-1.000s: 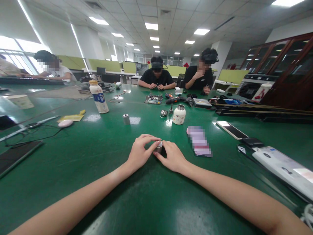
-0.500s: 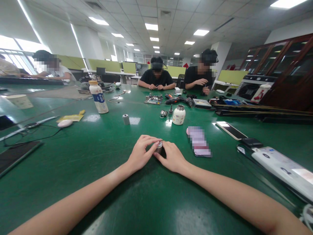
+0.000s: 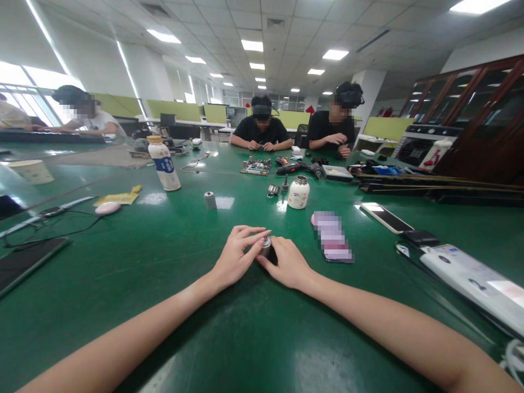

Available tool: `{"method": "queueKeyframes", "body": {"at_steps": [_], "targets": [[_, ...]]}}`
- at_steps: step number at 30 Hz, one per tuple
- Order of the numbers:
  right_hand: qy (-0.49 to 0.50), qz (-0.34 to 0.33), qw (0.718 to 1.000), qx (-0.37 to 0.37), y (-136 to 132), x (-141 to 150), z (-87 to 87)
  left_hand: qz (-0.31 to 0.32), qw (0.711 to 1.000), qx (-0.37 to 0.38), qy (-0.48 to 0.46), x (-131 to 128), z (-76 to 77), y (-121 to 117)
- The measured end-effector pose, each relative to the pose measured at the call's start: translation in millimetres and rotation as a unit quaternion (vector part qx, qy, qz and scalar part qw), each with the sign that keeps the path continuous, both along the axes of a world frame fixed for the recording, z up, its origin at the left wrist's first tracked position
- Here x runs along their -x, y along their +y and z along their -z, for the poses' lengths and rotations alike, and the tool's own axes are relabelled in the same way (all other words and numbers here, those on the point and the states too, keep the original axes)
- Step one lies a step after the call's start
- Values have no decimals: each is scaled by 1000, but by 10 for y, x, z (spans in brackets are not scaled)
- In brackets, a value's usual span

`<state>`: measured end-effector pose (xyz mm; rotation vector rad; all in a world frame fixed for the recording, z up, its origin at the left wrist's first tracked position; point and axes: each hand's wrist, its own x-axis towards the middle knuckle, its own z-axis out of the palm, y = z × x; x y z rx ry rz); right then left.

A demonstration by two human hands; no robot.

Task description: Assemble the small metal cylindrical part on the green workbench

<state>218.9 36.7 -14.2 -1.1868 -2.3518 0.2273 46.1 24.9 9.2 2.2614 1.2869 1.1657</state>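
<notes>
Right grip (image 3: pixel 290 262) curls round the small grey metal cylinder (image 3: pixel 266 249): brace it; left grip (image 3: pixel 236 249) touches its top, pinch unclear.

Fingers (image 3: pixel 254 239) of left hand (image 3: pixel 231 252) and right hand (image 3: pixel 290 263) around a small grey cylinder (image 3: pixel 266 250) on a green table (image 3: pixel 172 240)

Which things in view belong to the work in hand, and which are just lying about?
In the work:
small metal cylinder, between left hand and right hand
perhaps the similar grey cylinder

Apparently lying about:
open-topped white bottle
blue-labelled bottle
black-screened phone
</notes>
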Motion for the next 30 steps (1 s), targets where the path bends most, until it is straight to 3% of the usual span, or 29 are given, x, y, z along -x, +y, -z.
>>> {"method": "queueKeyframes", "body": {"at_steps": [22,30], "targets": [[2,26,999,18,-13,10,-31,-98,991,32,-83,-92,-32,-32],[5,29,1000,8,-7,10,-17,-81,994,34,-65,-90,8,-11]]}}
